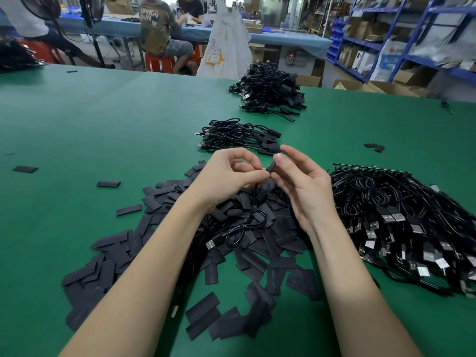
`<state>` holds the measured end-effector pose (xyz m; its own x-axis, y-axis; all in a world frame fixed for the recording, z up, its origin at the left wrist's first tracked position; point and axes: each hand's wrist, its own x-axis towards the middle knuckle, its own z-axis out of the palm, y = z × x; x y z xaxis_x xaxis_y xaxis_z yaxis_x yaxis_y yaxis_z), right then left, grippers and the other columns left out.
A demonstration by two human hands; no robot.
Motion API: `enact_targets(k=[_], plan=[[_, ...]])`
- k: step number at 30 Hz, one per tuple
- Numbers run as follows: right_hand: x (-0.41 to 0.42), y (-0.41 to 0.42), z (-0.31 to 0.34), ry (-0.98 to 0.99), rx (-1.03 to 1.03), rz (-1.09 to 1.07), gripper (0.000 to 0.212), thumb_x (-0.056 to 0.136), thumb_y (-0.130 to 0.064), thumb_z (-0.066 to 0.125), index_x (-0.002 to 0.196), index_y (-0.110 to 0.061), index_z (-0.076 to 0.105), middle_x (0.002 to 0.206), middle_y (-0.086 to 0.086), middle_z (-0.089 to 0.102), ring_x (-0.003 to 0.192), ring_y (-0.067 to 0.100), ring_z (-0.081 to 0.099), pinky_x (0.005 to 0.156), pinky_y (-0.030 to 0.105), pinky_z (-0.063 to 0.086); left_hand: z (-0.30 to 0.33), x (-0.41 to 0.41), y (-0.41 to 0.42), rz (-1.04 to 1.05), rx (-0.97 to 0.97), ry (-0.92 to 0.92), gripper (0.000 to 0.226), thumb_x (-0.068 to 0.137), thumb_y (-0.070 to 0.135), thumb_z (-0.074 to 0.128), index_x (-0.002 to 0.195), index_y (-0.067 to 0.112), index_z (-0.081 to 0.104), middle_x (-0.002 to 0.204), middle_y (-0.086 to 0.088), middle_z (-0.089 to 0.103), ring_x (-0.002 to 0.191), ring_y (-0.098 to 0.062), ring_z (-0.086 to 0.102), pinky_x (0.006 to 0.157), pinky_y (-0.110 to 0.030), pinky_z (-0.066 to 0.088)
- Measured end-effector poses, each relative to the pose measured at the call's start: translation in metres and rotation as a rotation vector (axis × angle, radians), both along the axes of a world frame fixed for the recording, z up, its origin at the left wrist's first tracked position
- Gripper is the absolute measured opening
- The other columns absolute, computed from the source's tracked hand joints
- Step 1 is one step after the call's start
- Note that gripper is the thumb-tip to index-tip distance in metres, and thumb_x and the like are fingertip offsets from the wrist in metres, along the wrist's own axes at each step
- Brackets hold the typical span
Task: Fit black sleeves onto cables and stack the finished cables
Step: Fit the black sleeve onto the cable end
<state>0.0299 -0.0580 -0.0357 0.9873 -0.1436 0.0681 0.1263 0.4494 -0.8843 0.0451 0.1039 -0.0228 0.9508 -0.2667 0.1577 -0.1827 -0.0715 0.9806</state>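
My left hand (226, 173) pinches the end of a thin black cable (247, 222), which hangs in loops down to a USB plug over the sleeve pile. My right hand (301, 181) holds a small black sleeve (272, 166) at its fingertips, right against the cable end. Below both hands lies a wide heap of flat black sleeves (159, 243). A big bundle of bare cables (401, 222) lies at the right. A small stack of sleeved cables (237, 136) sits just beyond my hands, and a bigger one (270, 90) lies farther back.
The green table (98, 124) carries a few stray sleeves at the left (108, 184) and right (374, 146). A white bag (226, 45) hangs past the far edge. People sit at a blue bench behind; blue shelving stands at the right.
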Motion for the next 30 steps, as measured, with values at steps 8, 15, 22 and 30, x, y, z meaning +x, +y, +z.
enact_targets(k=[8,15,22,30], plan=[[0.0014,-0.0003,-0.0019,0.032,-0.003,-0.017,0.018,0.084,-0.001,0.077,0.093,-0.017,0.080,0.092,0.001,0.075,0.081,0.011,0.072,0.070,0.021,0.058,-0.0023,0.0017,-0.0012,0.013,0.010,-0.013,0.016,0.084,0.002,0.079,0.085,0.008,0.064,0.073,-0.017,0.055,0.060,-0.017,0.049,0.059,-0.017,0.048],[0.0020,-0.0019,-0.0025,0.060,0.054,-0.055,0.017,0.084,-0.003,0.077,0.097,-0.014,0.079,0.096,0.002,0.076,0.084,0.008,0.072,0.070,0.021,0.058,-0.0044,0.0012,0.0017,-0.043,0.017,0.076,0.013,0.085,0.000,0.077,0.091,0.005,0.067,0.062,-0.001,0.065,0.052,-0.012,0.049,0.060,-0.020,0.050],[0.0009,0.0013,-0.0020,0.070,0.053,-0.030,0.016,0.085,-0.005,0.077,0.096,-0.017,0.079,0.111,0.012,0.072,0.089,0.013,0.071,0.070,0.023,0.058,-0.0032,0.0003,0.0022,-0.043,0.000,0.079,0.006,0.087,0.006,0.077,0.089,0.006,0.072,0.073,-0.013,0.073,0.075,-0.028,0.053,0.064,-0.020,0.054],[0.0010,0.0022,-0.0017,0.072,0.056,-0.051,0.016,0.085,-0.004,0.077,0.097,-0.015,0.079,0.110,0.012,0.072,0.088,0.012,0.070,0.070,0.022,0.058,-0.0056,0.0032,0.0032,-0.044,0.016,0.093,0.006,0.086,0.010,0.079,0.087,0.010,0.072,0.072,-0.010,0.073,0.063,-0.020,0.053,0.062,-0.021,0.052]])
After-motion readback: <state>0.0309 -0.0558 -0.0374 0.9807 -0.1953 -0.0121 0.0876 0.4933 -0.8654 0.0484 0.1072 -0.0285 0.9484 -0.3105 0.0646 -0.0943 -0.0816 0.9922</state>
